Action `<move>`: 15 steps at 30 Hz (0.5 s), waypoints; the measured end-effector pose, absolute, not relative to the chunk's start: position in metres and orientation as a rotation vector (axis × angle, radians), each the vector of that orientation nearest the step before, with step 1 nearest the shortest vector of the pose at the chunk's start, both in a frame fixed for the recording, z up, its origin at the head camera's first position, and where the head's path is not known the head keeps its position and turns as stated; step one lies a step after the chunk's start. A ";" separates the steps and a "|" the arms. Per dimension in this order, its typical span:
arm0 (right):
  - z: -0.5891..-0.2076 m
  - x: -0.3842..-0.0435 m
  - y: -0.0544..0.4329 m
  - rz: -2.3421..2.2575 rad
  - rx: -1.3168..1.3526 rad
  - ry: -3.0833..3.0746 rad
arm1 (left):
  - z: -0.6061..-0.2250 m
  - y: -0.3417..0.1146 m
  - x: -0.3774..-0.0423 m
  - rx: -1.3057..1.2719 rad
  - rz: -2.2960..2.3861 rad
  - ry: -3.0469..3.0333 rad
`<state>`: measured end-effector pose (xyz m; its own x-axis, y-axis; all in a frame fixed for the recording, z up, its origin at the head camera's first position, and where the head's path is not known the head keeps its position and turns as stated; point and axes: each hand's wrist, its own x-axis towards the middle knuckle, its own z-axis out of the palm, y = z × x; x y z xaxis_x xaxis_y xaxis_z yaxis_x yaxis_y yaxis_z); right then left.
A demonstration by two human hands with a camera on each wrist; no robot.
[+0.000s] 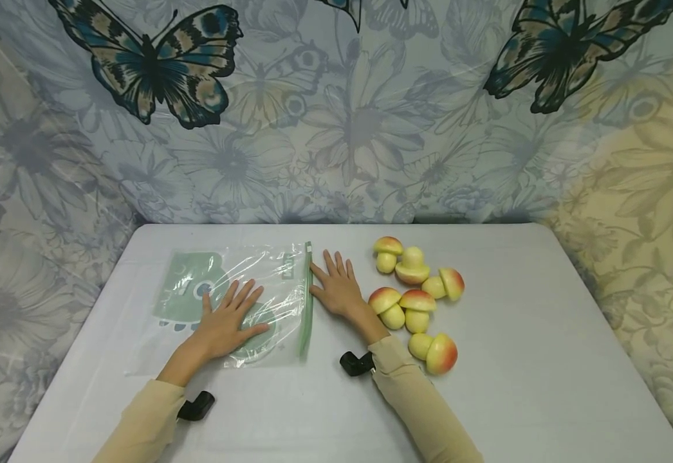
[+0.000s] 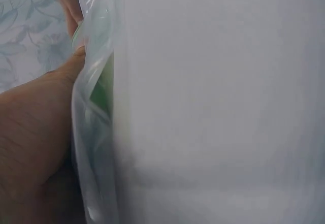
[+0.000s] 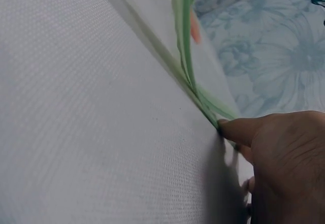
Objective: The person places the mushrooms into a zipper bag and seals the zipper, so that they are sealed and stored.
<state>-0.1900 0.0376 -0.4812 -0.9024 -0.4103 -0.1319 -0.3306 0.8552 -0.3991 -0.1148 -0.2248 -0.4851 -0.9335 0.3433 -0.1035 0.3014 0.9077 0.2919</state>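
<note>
A clear zip bag [image 1: 281, 302] with a pale green cartoon print lies flat on the white table [image 1: 516, 386], its green zip strip [image 1: 308, 292] on the right side. My left hand [image 1: 223, 329] rests palm down on the bag with fingers spread. At the zip edge is my right hand [image 1: 341, 292], its fingers straight and spread, its thumb and forefinger touching the strip. The right wrist view shows the thumb [image 3: 241, 130] against the green zip, whose two lips stand apart nearby. In the left wrist view, clear plastic [image 2: 96, 132] bulges beside the left hand.
Several yellow mushroom-shaped pieces with red caps [image 1: 442, 354] lie right of my right hand, some close to its wrist. Black devices [image 1: 197, 406] sit at both wrists. Fabric printed with flowers and butterflies [image 1: 365, 128] hangs behind the table and at its sides.
</note>
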 end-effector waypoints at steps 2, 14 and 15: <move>-0.481 -0.190 0.038 -0.553 -0.575 2.818 | -0.485 -0.230 -0.115 0.485 0.412 2.916; -0.479 -0.188 0.037 -0.564 -0.566 2.807 | -0.478 -0.240 -0.110 0.488 0.469 2.947; -0.479 -0.188 0.037 -0.563 -0.565 2.806 | -0.478 -0.238 -0.109 0.513 0.467 2.957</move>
